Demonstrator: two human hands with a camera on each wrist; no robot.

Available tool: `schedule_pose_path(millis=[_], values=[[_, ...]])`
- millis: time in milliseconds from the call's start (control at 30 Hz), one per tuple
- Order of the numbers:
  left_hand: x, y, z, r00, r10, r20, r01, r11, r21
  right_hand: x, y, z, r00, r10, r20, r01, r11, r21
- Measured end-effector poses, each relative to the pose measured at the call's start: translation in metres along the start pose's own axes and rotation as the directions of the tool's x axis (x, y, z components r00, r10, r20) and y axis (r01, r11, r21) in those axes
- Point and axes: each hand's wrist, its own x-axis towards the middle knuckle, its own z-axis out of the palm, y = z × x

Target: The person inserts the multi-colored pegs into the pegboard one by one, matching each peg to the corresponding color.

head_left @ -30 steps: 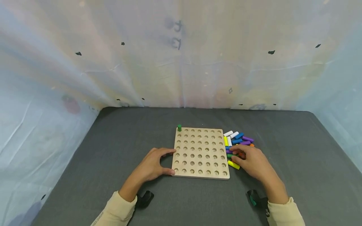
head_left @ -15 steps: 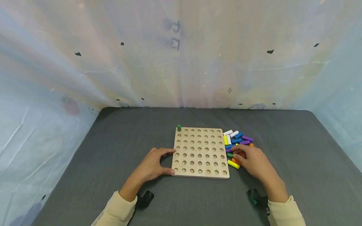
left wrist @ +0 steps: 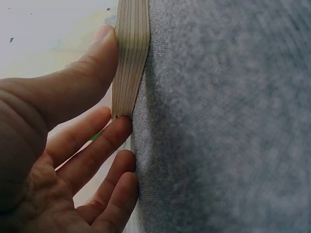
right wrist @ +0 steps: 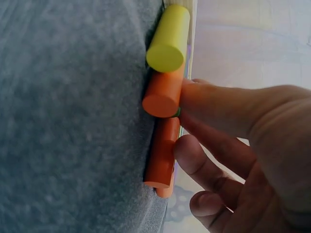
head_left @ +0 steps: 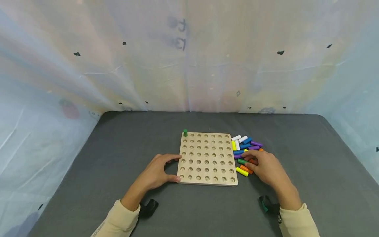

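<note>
In the head view a square wooden pegboard [head_left: 206,159] with rows of holes lies flat on the table. One green peg [head_left: 185,132] stands upright at its far left corner. My left hand [head_left: 157,171] touches the board's left side, thumb at the near corner and forefinger farther up the edge. Bent over the loose pegs on the right is my right hand [head_left: 267,168]. Its thumb tip lies at the right end of a lying green peg [head_left: 242,161]. A gap shows between forefinger and that peg. In the right wrist view, orange pegs [right wrist: 161,94] partly hide the fingertips.
White [head_left: 242,139], blue [head_left: 245,146], purple [head_left: 256,144], yellow [head_left: 242,171] and orange pegs lie heaped along the board's right side. The dark grey table [head_left: 142,131] meets a pale curtain [head_left: 207,65] at the back.
The lying green peg and right hand have shifted slightly right, away from the board, showing more of that peg and an orange one. The view has turned slightly; the left hand stays at the board.
</note>
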Motion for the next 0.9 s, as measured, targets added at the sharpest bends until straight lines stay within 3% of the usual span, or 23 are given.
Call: schedule_pose_path(millis=[467,900], values=[[-0.0008,0.0022,0.0008,1.000,-0.010,-0.006,0.010,1.000,0.002,-0.0011,0.0029,0.0005,1.000,0.000,0.011,0.000,1.000,-0.029],[-0.0015,0.0009,-0.0006,1.000,0.001,-0.002,-0.001,1.000,-0.001,-0.0032,0.0013,-0.0065,0.993,-0.055,-0.108,0.060,0.997,0.044]])
